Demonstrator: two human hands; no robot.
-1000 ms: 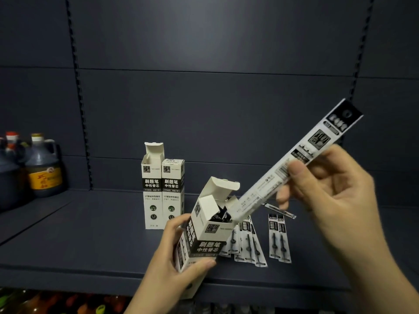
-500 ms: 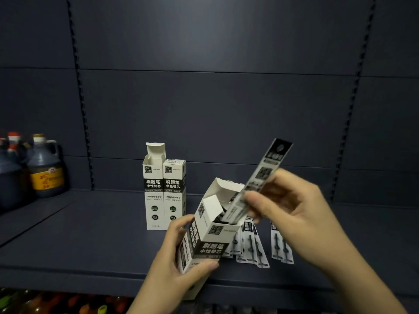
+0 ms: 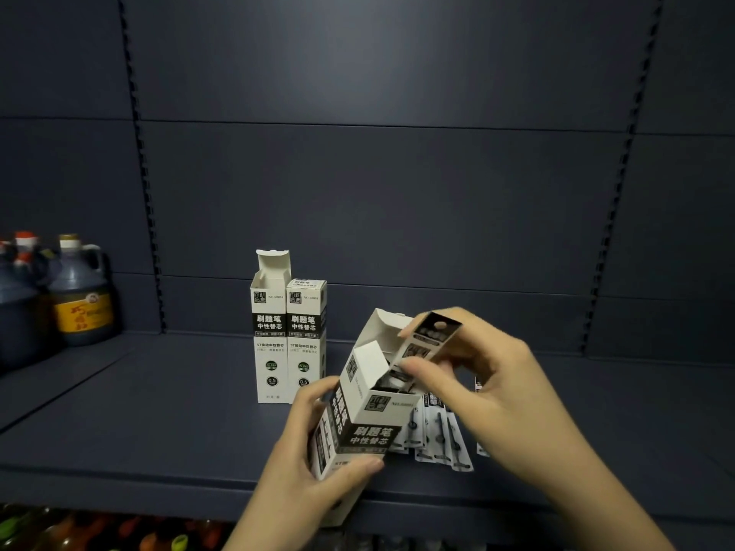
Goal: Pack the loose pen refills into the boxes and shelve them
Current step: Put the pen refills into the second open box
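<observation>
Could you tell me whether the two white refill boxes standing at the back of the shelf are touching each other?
Touching. The head view shows the open box and the closed box upright, side walls flush, no gap.

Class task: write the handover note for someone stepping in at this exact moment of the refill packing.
Left hand grips the open box, tilted above the shelf.
Right hand pinches a refill packet, most of it already down inside that box.
Two boxes stand at the back: one flap-open, one closed.
Loose refill packets lie on the shelf behind the held box.
Left to do: seat this packet, pack the loose ones, close the boxes, shelve them.
</observation>
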